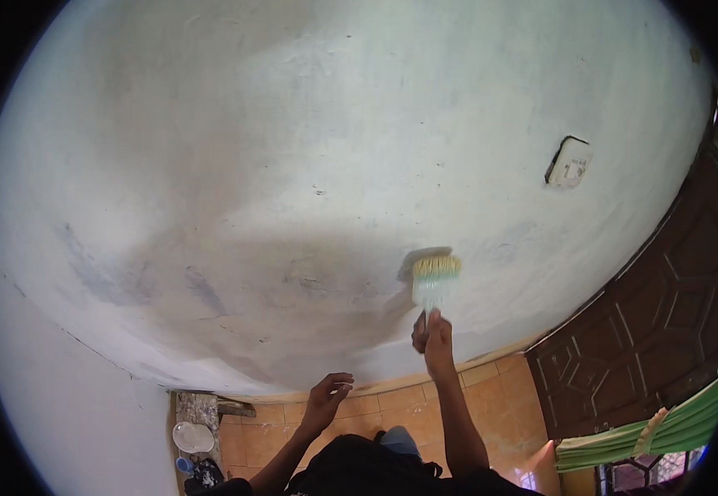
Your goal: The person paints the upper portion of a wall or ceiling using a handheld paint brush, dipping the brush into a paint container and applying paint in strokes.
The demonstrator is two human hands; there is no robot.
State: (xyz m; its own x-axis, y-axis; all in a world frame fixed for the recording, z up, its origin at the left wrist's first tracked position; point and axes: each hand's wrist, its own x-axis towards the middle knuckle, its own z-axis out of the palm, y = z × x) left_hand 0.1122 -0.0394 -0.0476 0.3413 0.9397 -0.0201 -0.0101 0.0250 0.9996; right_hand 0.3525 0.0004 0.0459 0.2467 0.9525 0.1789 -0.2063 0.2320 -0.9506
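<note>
My right hand is wrapped round the handle of a wide paintbrush, bristles pointing up. Pale bristle tips overlap the whitish wall in this view, with the brush's shadow just beside them. Lower and to the left, my left hand hovers before the foot of the wall, fingers loosely bent and apart, holding nothing. Grey smudges and small chips mark the wall around the brush.
A white light switch sits on the wall at upper right. Beyond it stands a dark panelled door with a green curtain below. At lower left, a worn wooden bench bears a white container and a blue cup. Orange tiles cover the floor.
</note>
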